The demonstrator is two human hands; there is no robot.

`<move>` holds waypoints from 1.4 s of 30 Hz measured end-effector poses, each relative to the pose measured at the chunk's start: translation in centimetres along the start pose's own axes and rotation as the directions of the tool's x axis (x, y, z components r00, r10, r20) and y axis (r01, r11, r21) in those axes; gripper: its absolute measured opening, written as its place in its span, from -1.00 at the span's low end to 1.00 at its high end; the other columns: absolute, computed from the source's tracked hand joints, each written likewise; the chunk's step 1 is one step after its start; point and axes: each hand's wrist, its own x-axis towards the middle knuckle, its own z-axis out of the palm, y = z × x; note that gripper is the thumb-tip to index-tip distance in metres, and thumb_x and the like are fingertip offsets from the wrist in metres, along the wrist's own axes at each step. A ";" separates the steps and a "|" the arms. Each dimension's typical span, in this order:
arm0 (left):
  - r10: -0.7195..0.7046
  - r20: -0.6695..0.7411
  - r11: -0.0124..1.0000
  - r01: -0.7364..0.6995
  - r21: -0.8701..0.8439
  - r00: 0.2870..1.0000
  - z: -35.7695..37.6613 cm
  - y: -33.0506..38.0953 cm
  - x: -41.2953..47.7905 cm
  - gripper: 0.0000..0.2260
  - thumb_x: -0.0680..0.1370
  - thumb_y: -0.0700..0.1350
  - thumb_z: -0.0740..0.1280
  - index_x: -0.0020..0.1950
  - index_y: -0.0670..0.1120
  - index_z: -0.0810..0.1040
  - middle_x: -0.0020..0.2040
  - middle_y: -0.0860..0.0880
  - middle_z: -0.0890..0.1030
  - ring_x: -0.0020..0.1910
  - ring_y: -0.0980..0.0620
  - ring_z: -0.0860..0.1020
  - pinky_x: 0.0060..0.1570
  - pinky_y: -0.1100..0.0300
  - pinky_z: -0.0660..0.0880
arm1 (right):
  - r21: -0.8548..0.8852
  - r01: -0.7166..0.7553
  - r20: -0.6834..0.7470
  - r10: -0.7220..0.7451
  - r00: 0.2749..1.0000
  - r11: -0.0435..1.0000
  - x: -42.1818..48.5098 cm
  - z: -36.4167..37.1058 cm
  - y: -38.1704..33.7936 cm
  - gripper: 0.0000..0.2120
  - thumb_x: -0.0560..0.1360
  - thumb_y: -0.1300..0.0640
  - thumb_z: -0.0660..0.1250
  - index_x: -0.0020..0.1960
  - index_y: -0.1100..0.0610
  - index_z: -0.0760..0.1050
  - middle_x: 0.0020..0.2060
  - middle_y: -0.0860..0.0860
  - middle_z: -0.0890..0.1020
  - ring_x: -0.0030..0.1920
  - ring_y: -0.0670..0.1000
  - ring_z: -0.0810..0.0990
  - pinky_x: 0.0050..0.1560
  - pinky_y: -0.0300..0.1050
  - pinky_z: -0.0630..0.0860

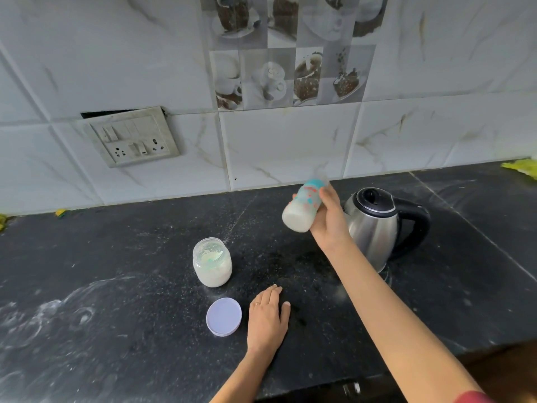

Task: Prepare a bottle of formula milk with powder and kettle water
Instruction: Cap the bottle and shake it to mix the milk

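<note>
right hand grips the blurred, tilted plastic feeding bottle of white milk in the air just left of the steel kettle, left hand flat, fingers straight on speckled black counter beside round lilac lid, open powder jar farther left.

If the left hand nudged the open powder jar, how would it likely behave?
The powder jar looks squat and broad-based, so it would probably slide rather than tip. With its lid lying off beside it, a hard shove might spill powder.
</note>
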 end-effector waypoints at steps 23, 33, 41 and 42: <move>0.006 -0.004 1.000 -0.006 -0.007 1.000 -0.1 0.1 -0.1 -0.63 0.62 0.03 0.15 0.40 -0.05 0.41 0.40 0.04 0.42 0.38 0.06 0.35 0.38 0.18 0.19 | -0.050 -0.035 0.167 0.043 0.985 0.998 -0.9 0.8 -1.9 -0.32 0.24 0.02 0.62 0.25 0.11 0.40 0.00 0.16 0.61 0.07 0.19 0.65 0.12 0.16 0.59; 0.021 -0.019 1.000 -0.022 -0.022 1.000 0.1 -0.2 -0.2 -0.63 0.62 0.03 0.16 0.40 -0.05 0.42 0.40 0.04 0.43 0.38 0.06 0.35 0.38 0.19 0.19 | 0.037 -0.116 -0.035 0.117 0.992 0.993 -0.5 0.2 -1.7 -0.61 0.60 -0.14 0.15 0.24 0.13 0.45 -0.02 0.12 0.60 -0.09 0.03 0.67 -0.19 -0.14 0.61; 0.034 -0.039 0.999 -0.035 -0.006 0.999 0.3 -0.3 -0.2 -0.62 0.59 0.04 0.16 0.35 -0.07 0.47 0.35 0.02 0.48 0.33 0.04 0.42 0.35 0.17 0.24 | -0.032 -0.120 -0.063 0.117 0.991 0.992 -1.0 0.5 -1.4 -0.46 0.42 -0.12 0.45 0.31 0.03 0.39 -0.06 0.02 0.55 -0.20 -0.04 0.64 -0.22 -0.14 0.61; 0.034 -0.043 0.999 -0.034 -0.007 0.999 0.3 -0.3 -0.2 -0.63 0.59 0.04 0.17 0.35 -0.07 0.47 0.35 0.02 0.48 0.33 0.04 0.42 0.35 0.17 0.24 | -0.074 -0.112 -0.021 0.110 0.994 0.991 -1.1 0.4 -1.3 -0.41 0.35 -0.11 0.53 0.28 0.03 0.41 -0.07 0.02 0.57 -0.19 -0.03 0.64 -0.21 -0.13 0.61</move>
